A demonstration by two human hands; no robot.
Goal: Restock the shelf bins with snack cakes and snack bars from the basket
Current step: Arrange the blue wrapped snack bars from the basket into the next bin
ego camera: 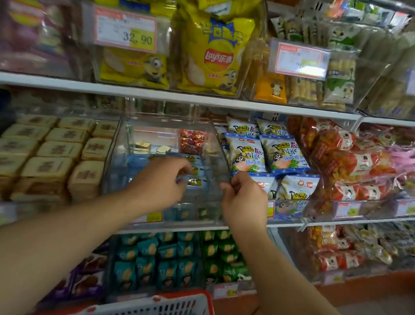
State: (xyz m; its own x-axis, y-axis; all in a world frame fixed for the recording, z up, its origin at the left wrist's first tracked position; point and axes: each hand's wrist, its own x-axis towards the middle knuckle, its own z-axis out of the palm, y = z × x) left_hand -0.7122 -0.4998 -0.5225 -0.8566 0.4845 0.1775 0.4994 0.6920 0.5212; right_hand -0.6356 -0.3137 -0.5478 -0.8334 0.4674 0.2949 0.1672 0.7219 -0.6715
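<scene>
At mid-shelf clear bin (217,156), your left hand (161,180) fingers pinch a blue snack pack (195,181), placing it; right hand (244,199) fingers curled, grip unclear. Next: more packs from basket (174,314) below.

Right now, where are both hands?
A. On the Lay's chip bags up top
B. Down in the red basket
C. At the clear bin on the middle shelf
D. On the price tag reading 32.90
C: the left hand and right hand are raised at the clear bin holding blue packs, well above the red basket.
</scene>
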